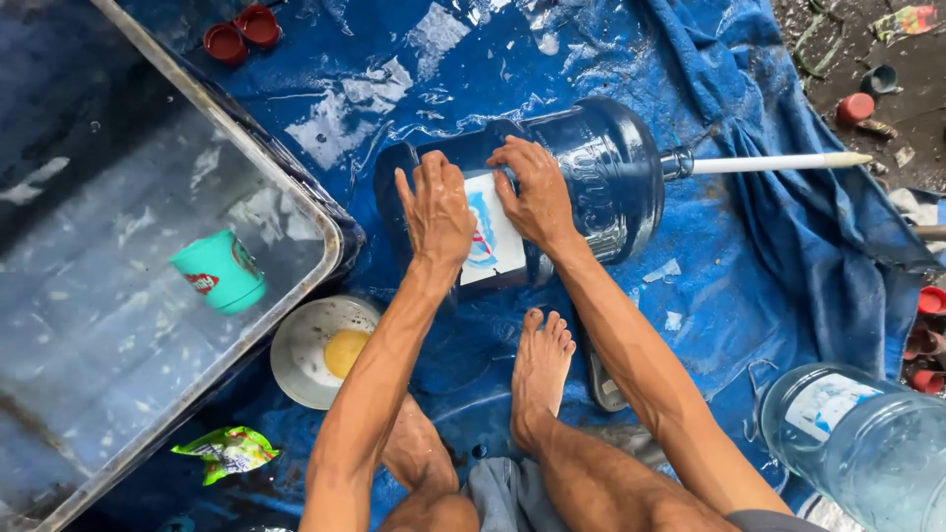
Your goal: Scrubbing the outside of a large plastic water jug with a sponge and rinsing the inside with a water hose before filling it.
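Both hands, left [436,209] and right [537,192], press flat on the label [496,236], gripping nothing; the wet jug [581,187] may roll across the tarp [719,286], and your fingers may slip.

Bare arms, bare feet, grey shorts [507,493].

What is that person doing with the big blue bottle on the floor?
A barefoot person sits on a wet blue tarp with a large dark blue plastic water jug lying on its side in front of them. The left hand and the right hand both press on the jug's white paper label. A white stick pokes out of the jug's mouth. Beside them stands a water-filled tub with a floating green cup.
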